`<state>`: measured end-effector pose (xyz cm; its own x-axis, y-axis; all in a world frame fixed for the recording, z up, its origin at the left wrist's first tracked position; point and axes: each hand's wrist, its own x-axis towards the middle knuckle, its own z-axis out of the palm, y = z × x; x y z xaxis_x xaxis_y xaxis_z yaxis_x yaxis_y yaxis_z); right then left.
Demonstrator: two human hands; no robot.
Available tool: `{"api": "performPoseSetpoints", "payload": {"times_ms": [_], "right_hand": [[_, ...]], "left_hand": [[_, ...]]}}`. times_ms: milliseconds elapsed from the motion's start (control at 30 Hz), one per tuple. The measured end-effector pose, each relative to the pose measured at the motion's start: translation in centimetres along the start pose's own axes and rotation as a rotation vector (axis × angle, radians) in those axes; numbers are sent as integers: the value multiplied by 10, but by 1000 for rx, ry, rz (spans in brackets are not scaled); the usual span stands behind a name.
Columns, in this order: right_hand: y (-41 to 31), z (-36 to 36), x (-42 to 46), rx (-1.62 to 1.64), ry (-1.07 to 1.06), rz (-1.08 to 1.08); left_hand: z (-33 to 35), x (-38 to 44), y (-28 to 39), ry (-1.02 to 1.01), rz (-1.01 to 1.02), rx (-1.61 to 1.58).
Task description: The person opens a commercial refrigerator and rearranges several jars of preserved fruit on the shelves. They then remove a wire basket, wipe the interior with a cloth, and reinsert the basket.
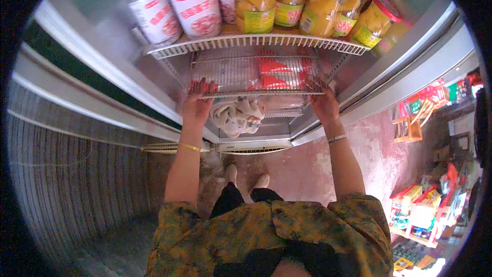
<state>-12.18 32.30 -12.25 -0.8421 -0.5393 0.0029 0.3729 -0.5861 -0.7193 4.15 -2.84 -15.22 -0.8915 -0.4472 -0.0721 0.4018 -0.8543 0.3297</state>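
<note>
Inside an upright display cooler, a white wire shelf (226, 71) spans between my two hands. My left hand (196, 102) grips its front left corner, with a yellow bangle on that wrist. At the front right corner my right hand (324, 104) holds the same shelf, its fingers partly hidden behind the wires. Through the wires show red packages (275, 73); their exact resting place cannot be told. Below the shelf, a crumpled pale cloth (238, 117) lies in the bottom of the cooler, close to my left hand.
Above, a fixed wire shelf (257, 40) carries white cans (194, 5) and red-lidded glass jars (253, 4) of yellow fruit. The cooler's door frame (107, 100) runs along the left. A wooden stool (407, 129) and stocked display racks (415, 211) stand at right.
</note>
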Motion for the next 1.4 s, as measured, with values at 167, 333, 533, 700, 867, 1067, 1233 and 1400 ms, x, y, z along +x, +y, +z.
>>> {"api": "performPoseSetpoints", "payload": {"times_ms": [167,333,533,700,867,1067,1233,1400], "right_hand": [[0,-7,1,117,-37,50],[-2,-8,6,75,-22,29],[10,-15,0,20,80,43],[9,-26,4,83,115,56],[6,-10,-9,48,162,136],[2,-10,-16,57,104,167],[-4,15,-35,65,121,131],[2,11,-39,14,103,119]], "left_hand": [[5,1,1,98,-9,29],[9,1,0,158,-35,43],[-10,2,8,109,-151,109],[-13,5,6,43,-110,118],[9,-10,1,83,-94,192],[32,-21,-4,-14,-143,266],[21,-15,11,74,-216,377],[16,-14,12,167,-310,483]]}}
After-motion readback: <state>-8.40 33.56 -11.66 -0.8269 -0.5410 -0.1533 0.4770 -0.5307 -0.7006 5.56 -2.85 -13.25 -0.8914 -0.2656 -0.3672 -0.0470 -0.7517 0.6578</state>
